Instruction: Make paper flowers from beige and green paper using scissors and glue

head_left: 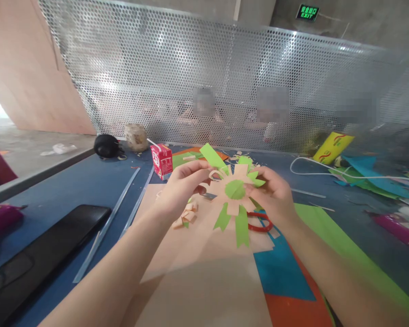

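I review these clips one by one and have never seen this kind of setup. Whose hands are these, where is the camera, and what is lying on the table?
There is no machine here. The single picture comes from a camera worn on a person's head, looking forward and down, so both bare arms reach in from below. The left hand pinches a curled peach strip on a paper flower made of peach and green strips; the right hand holds the flower's other side. Below lie sheets of coloured paper on a blue table, with red scissor handles, a small red carton and a black tray. Behind a perforated metal screen, other people sit.
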Demonstrator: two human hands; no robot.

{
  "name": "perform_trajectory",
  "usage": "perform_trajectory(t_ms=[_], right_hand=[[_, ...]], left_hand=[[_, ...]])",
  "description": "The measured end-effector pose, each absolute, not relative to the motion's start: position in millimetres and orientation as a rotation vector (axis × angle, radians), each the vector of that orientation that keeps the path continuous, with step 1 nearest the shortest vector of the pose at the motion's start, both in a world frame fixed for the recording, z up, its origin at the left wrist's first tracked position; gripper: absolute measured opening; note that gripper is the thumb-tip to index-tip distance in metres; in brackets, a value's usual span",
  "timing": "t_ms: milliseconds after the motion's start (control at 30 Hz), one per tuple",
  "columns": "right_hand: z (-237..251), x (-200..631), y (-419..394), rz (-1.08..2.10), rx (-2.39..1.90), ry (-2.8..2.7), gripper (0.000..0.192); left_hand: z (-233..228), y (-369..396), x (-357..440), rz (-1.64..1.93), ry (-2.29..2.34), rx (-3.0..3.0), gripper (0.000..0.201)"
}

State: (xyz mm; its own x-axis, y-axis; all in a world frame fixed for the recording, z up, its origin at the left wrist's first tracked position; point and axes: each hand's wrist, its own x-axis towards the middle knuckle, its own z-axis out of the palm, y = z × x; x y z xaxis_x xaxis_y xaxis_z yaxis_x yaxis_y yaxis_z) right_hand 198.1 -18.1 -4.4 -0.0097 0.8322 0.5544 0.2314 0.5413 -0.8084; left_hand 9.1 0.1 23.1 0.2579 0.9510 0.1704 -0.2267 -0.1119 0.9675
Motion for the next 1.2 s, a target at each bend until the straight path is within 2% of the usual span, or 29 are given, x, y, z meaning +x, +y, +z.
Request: perform_trajectory(t_ms=[333, 533, 633, 767, 900, 1100, 1200], right_hand=[[-2, 196, -18, 0.686, -0.926, -1.483, 0.011], [-7, 196, -15, 0.776, -0.911, -1.452, 0.012], [-9, 196, -14, 0.751, -0.919, -1.463, 0.014], [-10, 196, -15, 0.762, -0.924, -1.474, 0.016], [-8, 194, -18, 0.771, -0.899, -1.482, 0.014], [-6, 190, -20, 0.734, -0.839, -1.500, 0.009], [-4, 189, -23, 0.690, -0.832, -1.519, 0.008]], left_hand=[[61, 6, -27, 1.124, 0.809, 1.407, 0.036], [57, 9, -39, 1.303, 1.114, 1.540, 0.024], [50, 12, -39, 1.216, 1.210, 1.639, 0.025], [47, 11, -34, 1.110, 1.109, 1.686, 0.028], [46, 8, -28, 1.200, 1.055, 1.623, 0.026], [32, 8, -14, 0.964, 0.816, 1.506, 0.037], [31, 4, -7, 1.022, 0.741, 1.503, 0.033]])
